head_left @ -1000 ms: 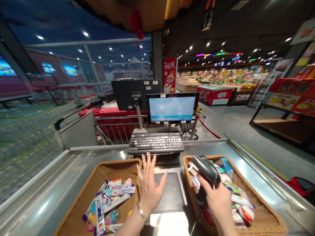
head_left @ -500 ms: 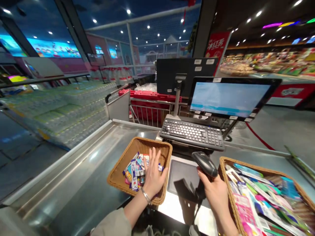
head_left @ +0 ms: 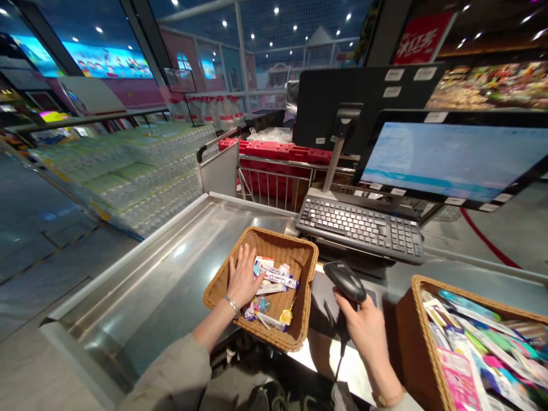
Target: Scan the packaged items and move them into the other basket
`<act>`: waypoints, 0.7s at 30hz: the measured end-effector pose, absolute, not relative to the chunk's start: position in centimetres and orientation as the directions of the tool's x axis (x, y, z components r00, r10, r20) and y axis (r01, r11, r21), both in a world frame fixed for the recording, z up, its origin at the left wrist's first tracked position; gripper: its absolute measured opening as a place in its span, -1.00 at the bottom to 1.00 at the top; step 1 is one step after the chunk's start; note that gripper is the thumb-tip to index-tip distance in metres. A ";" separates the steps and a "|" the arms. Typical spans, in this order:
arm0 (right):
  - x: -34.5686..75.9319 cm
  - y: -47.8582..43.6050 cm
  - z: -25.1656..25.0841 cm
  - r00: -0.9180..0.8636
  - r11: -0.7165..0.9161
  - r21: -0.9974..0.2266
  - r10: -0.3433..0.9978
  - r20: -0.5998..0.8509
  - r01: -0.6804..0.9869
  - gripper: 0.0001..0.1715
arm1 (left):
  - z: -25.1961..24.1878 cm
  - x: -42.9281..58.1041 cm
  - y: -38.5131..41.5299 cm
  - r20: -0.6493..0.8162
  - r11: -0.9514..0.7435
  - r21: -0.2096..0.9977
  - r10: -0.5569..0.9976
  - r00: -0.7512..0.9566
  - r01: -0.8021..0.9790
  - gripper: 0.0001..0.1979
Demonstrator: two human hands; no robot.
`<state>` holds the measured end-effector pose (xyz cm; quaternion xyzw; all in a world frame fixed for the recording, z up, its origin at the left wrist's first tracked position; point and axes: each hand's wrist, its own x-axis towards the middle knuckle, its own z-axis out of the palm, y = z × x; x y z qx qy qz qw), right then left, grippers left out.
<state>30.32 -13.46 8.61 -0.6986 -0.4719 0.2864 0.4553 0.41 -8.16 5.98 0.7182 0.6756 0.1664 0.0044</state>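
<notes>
My left hand (head_left: 245, 278) is inside the left side of a brown wicker basket (head_left: 311, 268), fingers stretched out over small packaged items. Among these, long white-and-blue packets (head_left: 276, 275) lie in the basket's middle and a yellow-marked item (head_left: 286, 316) lies near its front right corner. Part of the contents is hidden under the hand. In my right hand (head_left: 369, 328) is a black handheld barcode scanner (head_left: 346, 281), gripped by its handle, its head pointing up and left toward the basket. The scanner's cord hangs down below the hand.
A second wicker basket (head_left: 432, 348), full of colourful packaged items, stands at the right. Behind the hands are a black keyboard (head_left: 359, 228) and a lit monitor (head_left: 454, 160). The metal counter (head_left: 171, 274) has a raised rim at left. A shopping cart (head_left: 274, 177) stands beyond.
My left hand has moved to the basket's left side, and the small packets now lie toward the middle and right. The scanner stays in my right hand. The camera view has shifted.
</notes>
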 end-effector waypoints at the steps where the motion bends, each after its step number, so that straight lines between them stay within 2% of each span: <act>1: 30.3 -13.4 8.6 0.392 -0.148 -0.907 0.920 0.021 0.395 -0.38 | 5.9 0.1 -7.8 0.212 -0.088 0.211 0.976 0.042 0.973 -0.32; 6: 30.5 -13.2 8.1 0.409 -0.198 -0.893 0.912 -0.018 0.404 -0.35 | 4.6 -0.9 -6.4 0.123 -0.165 0.117 0.981 0.150 0.979 -0.37; 12: 31.0 -13.1 7.6 0.407 -0.198 -0.881 0.913 -0.006 0.430 -0.37 | 2.2 -2.1 -6.6 -0.090 -0.215 0.018 0.972 0.216 0.976 -0.36; 17: 31.2 -13.0 7.5 0.415 -0.217 -0.882 0.909 -0.027 0.419 -0.34 | 1.0 -2.8 -6.6 -0.165 -0.227 0.020 0.960 0.227 0.974 -0.45; 21: 31.2 -12.9 7.7 0.416 -0.214 -0.885 0.909 -0.025 0.414 -0.34 | 1.1 -2.7 -6.4 -0.178 -0.239 0.009 0.955 0.237 0.971 -0.41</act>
